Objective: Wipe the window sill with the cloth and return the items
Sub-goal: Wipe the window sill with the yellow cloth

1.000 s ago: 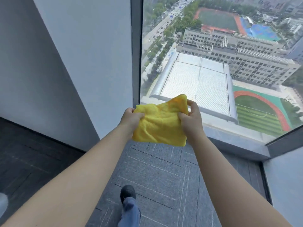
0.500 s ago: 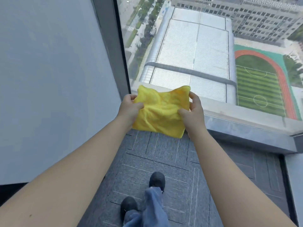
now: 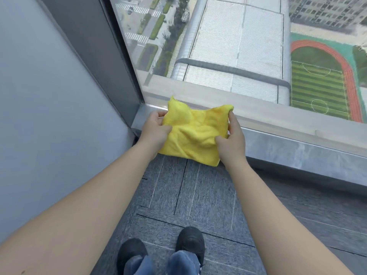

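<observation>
both hands, the left hand (image 3: 154,130) and right hand (image 3: 231,138), are closed on opposite edges of the yellow cloth (image 3: 193,133), keeping it spread flat. it is held over the left end of the window sill (image 3: 288,143) by the corner, likely so wiping can begin there; contact with the sill is unclear.

Cloth (image 3: 193,133): bright yellow, uniform, no print. Window sill (image 3: 288,143): mottled grey stone; carpet (image 3: 198,195): dark grey tiles with thin pale lines; wall (image 3: 49,116): pale blue-grey; window frame (image 3: 93,46): dark grey. Shoes (image 3: 190,242): black; trouser legs (image 3: 182,262): dark blue; through the glass, a pitch (image 3: 317,86) striped in two greens, ringed by an orange-red track (image 3: 349,76).
</observation>
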Demonstrator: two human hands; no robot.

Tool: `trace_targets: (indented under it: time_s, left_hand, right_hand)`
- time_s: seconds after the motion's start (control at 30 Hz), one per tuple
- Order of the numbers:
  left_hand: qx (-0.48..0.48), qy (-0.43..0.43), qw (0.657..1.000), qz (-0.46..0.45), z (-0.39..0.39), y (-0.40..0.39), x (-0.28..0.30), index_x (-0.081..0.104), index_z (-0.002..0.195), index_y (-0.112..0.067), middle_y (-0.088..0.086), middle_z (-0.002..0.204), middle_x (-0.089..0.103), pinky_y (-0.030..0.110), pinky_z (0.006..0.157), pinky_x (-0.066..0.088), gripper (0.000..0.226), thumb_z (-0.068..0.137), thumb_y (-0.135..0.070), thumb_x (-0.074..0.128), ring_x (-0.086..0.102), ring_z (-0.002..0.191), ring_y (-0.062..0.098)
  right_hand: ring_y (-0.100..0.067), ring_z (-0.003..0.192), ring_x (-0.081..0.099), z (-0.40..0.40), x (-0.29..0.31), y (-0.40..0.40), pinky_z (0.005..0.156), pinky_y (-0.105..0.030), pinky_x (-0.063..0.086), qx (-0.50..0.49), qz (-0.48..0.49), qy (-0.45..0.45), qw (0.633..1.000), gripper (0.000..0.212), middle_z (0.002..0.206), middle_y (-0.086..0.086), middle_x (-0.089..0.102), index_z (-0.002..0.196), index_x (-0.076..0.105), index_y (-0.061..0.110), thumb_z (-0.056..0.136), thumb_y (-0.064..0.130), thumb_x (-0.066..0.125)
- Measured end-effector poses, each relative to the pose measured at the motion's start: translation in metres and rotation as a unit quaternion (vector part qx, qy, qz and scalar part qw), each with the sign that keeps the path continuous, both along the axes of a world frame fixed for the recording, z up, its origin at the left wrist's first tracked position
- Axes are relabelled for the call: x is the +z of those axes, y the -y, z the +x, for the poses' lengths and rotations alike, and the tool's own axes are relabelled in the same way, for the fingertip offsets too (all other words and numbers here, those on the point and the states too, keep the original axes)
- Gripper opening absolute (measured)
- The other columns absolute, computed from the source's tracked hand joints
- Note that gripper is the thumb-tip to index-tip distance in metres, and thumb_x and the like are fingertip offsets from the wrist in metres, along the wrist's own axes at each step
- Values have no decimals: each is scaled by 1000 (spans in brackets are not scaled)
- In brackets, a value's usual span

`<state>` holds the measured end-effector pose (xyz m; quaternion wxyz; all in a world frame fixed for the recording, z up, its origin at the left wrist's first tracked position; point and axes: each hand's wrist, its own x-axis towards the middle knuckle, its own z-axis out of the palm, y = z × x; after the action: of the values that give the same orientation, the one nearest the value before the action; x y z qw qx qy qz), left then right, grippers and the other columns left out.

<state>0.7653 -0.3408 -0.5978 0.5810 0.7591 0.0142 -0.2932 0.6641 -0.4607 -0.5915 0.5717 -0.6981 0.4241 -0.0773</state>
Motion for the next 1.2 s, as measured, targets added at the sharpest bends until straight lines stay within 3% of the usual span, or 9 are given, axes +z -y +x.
trace_targets:
  time_s: [0.1,0.23,0.3,0.43,0.53,0.6,0.77,0.93,1.2]
  left_hand:
    - [4,10,1000,-7,26,7,-78,44,116,-7,-7,80,55,21,62,44,39,82,13,40,52,71,6]
    - [3,48,999,-13,60,17,-153,45,107,-14,-2,88,57,20,66,43,35,83,12,41,52,73,5]
    - [5,72,997,-23,74,24,-177,46,106,-14,3,98,57,20,66,44,34,83,11,42,55,77,9]
    - [-24,103,994,5,91,27,-210,46,118,-8,8,111,58,26,77,45,37,84,7,46,55,100,21]
    - [-71,106,987,97,91,21,-225,40,127,-7,12,134,49,34,95,41,47,83,2,54,48,120,24]
    - [-87,129,975,159,90,16,-229,37,131,-8,12,137,45,33,97,38,53,82,-2,57,44,123,26]
    - [-112,211,944,227,98,5,-227,45,125,-9,11,137,47,28,100,27,40,86,-13,52,36,128,27]
    - [-133,279,898,313,108,-7,-237,51,122,-15,6,144,40,35,109,19,34,89,-22,47,25,134,27]
    - [-132,312,894,294,110,-37,-246,44,127,0,22,143,36,31,109,14,37,90,-7,41,29,135,32]
  right_hand:
    - [-5,82,48,25,-76,10,78,-20,40,2,-29,2,1000,77,113,11,44,144,23,32,81,-10,40]
    - [-26,123,46,58,-157,20,103,-32,39,20,-99,3,995,75,143,-5,43,144,25,27,81,-9,44]
    - [-26,129,43,70,-183,24,109,-36,35,24,-130,21,991,72,147,-3,39,143,27,25,81,-8,44]
    - [-24,132,38,81,-214,29,100,-20,27,62,-181,-2,981,69,149,-4,36,143,29,22,82,-8,41]
    - [-32,133,30,83,-228,25,106,-32,23,117,-252,-139,951,67,152,-10,25,144,26,19,82,-1,44]
    - [-35,134,22,82,-230,19,110,-41,20,105,-289,-209,928,65,154,-13,13,143,25,18,84,5,47]
    - [-36,142,17,101,-233,5,115,-43,13,208,-370,-83,902,53,154,-17,18,138,39,10,86,11,51]
    - [-41,141,-19,126,-251,-4,107,-66,-12,339,-340,-237,844,55,159,-1,-12,144,6,42,94,51,26]
    - [-37,144,-13,161,-264,-24,110,-63,-10,253,-379,-278,846,67,158,-11,-8,147,-1,19,94,52,21]
